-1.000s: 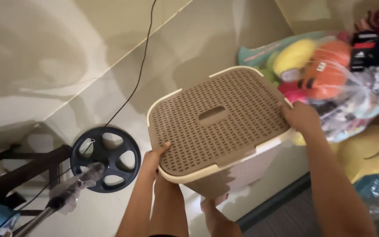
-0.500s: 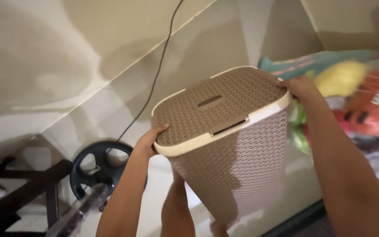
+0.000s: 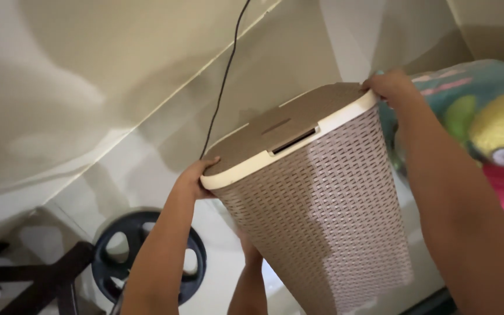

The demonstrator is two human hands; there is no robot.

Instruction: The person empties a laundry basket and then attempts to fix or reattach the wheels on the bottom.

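Gripping the lidded wicker-pattern laundry hamper [image 3: 316, 204] at opposite rim corners, left hand [image 3: 196, 178] and right hand [image 3: 389, 86] curl around it; hamper lifted and tilted, lid closed, not set down.

The laundry hamper [image 3: 328, 204] is moulded plastic with a woven wicker-pattern relief on its walls; the finish is matt and textured. Its lid [image 3: 290, 125] carries the same perforated weave, framed by a smooth cream plastic rim. Left of the hamper, the weight plate [image 3: 147, 256] has a dark, matt, slightly grainy surface. Above the hamper, the cable [image 3: 226, 76] is thin with a smooth black sheath, against a smooth matt painted wall [image 3: 88, 76]. Right of the hamper, soft toys [image 3: 497, 122] show plush cloth under glossy clear film.
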